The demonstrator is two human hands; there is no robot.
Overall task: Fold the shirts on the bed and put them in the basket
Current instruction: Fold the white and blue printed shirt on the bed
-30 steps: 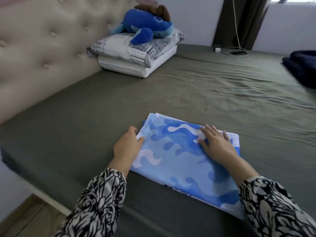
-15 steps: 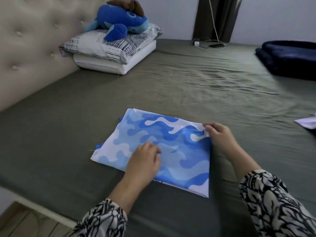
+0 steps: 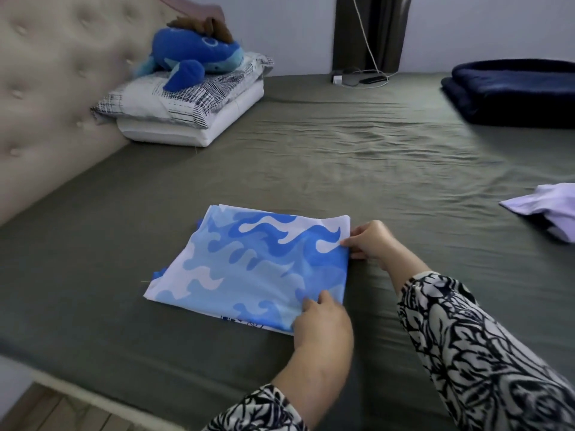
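Observation:
A blue and white wave-patterned shirt (image 3: 249,269) lies folded into a flat rectangle on the olive-green bed (image 3: 311,169), near its front edge. My right hand (image 3: 370,241) pinches the shirt's far right corner. My left hand (image 3: 322,318) grips the near right corner, with the thumb on top of the cloth. A pale lilac shirt (image 3: 547,209) lies crumpled at the right edge of the view. No basket is in view.
Two stacked pillows (image 3: 193,110) with a blue plush whale (image 3: 196,57) sit against the tufted beige headboard (image 3: 56,98). A folded navy blanket (image 3: 513,91) lies at the far right. A charger and cable (image 3: 357,79) rest by the far wall. Wooden floor (image 3: 59,412) shows at lower left.
My left hand has slid from the shirt's left side across to its near right corner. My right hand has moved off the top of the shirt to its far right corner.

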